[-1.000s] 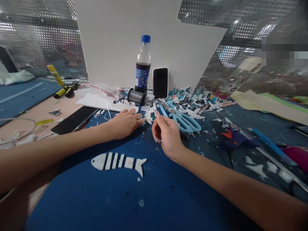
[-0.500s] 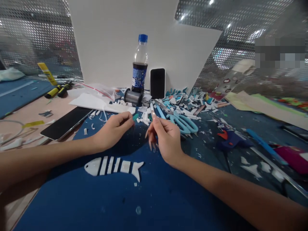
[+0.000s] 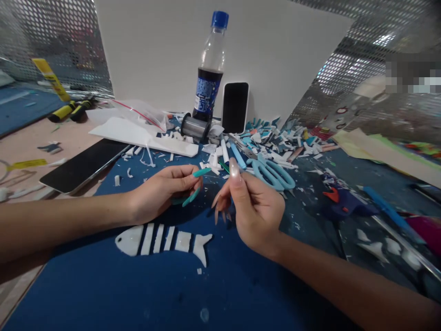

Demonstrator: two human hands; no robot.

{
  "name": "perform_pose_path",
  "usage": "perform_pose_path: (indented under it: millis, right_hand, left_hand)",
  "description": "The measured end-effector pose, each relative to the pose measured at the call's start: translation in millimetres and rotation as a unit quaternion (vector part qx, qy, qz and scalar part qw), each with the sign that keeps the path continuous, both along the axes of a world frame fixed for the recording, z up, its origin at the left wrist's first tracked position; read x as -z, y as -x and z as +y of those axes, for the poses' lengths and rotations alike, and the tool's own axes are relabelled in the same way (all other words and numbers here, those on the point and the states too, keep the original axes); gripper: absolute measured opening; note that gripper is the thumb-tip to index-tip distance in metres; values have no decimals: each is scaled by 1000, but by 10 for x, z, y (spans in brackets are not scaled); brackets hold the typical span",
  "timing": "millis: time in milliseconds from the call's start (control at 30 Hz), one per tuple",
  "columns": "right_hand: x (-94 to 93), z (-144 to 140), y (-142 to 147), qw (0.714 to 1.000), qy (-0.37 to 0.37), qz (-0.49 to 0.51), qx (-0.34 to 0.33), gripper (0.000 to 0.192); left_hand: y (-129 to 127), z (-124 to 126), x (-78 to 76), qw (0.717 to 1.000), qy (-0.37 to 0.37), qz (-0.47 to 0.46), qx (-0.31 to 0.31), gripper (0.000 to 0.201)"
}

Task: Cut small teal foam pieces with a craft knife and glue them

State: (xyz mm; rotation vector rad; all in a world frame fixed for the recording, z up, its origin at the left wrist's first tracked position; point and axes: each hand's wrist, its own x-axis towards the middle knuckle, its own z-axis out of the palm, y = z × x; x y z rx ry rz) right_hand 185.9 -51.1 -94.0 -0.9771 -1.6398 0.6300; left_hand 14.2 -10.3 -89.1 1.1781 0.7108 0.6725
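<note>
My left hand, with long teal nails, is raised above the blue mat with its fingers curled and thumb pressed in; anything between them is too small to make out. Facing it, my right hand presses its thumb against the index finger, other fingers curled; what the pinch holds, if anything, cannot be seen. A small dark green tip shows beside that thumb. Below the hands lies a white fish shape cut into separate pieces: a head with an eye hole, several narrow strips, a wider piece and a tail.
A cola bottle, a spool of clear line and an upright black-screened device stand behind. Blue-handled scissors lie by piled foam scraps. A phone is left; a dark blue glue gun is right.
My hands are a little farther apart, and the left hand's teal nails now show more clearly. The view has shifted, so the bottle and scraps appear higher. The fish pieces keep their arrangement.
</note>
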Motion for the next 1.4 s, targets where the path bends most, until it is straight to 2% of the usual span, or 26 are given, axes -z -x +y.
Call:
perform_pose_path:
  millis: [267, 767, 967, 1400]
  right_hand:
    - [-13, 1, -10, 999, -13, -34, -8, 36]
    - [-9, -15, -11, 1000, 6, -19, -17, 36]
    - [-16, -8, -8, 999, -9, -42, -9, 36]
    - [-19, -12, -5, 999, -7, -32, -8, 36]
  left_hand:
    - [-11, 10, 11, 1000, -14, -2, -3, 22]
    - [-25, 12, 8, 999, -38, 25, -17, 16]
    - [-27, 7, 5, 998, -49, 35, -13, 18]
    - [-9, 17, 28, 999, -37, 22, -10, 17]
